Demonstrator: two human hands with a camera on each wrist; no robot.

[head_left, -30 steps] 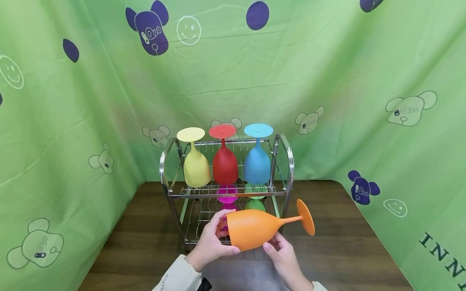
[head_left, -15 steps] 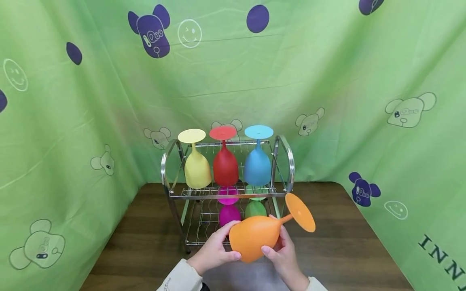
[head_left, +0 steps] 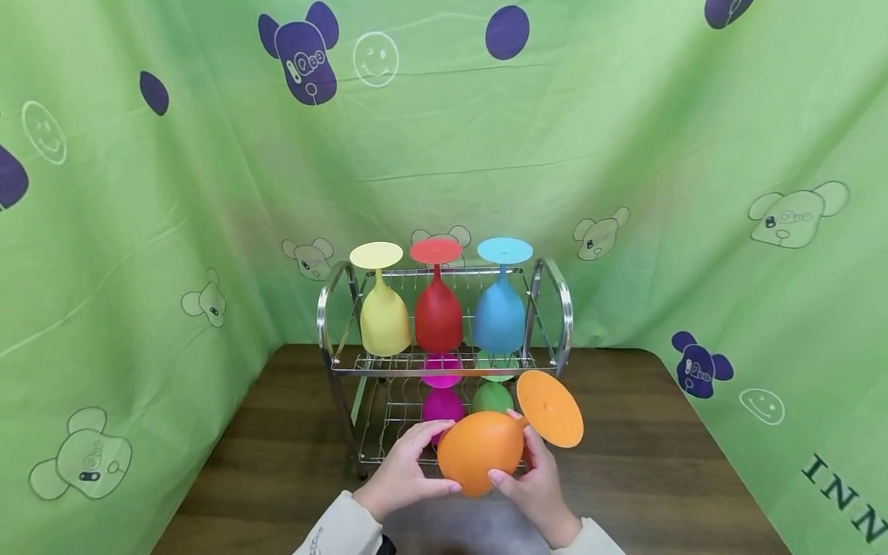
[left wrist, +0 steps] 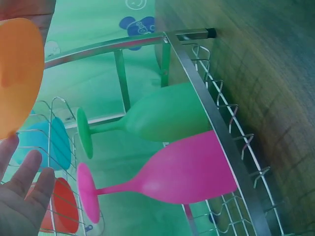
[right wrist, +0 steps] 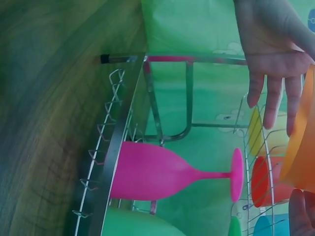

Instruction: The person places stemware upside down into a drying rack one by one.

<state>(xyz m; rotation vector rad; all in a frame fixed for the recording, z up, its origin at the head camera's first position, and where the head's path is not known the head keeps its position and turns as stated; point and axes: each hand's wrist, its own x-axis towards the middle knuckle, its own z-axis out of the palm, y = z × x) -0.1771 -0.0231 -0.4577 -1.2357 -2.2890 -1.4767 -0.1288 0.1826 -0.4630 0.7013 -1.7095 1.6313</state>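
Both hands hold an orange goblet (head_left: pixel 479 453) in front of a metal rack, its round foot tilted up toward the right and its bowl pointing down to the left. My left hand (head_left: pixel 409 474) spans the rim end, thumb low and fingers over the far side. At the stem end my right hand (head_left: pixel 537 486) grips the bowl, thumb on the near face and fingers behind. The left wrist view shows left fingertips (left wrist: pixel 33 160) by the orange bowl. In the right wrist view the left fingers reach fairly straight past the goblet (right wrist: pixel 302 142).
A two-tier chrome rack (head_left: pixel 444 372) stands on the wooden table (head_left: pixel 638 462). Upside down on its top tier are yellow (head_left: pixel 385 324), red (head_left: pixel 438 320) and blue (head_left: pixel 499 320) goblets. Magenta (left wrist: pixel 184 169) and green (left wrist: pixel 165 113) goblets occupy the lower tier. Green patterned cloth (head_left: pixel 444 116) surrounds the table.
The orange goblet has turned from lying nearly sideways, its foot swinging up and leftward to face the camera more. My right hand has shifted up around the bowl near the stem.
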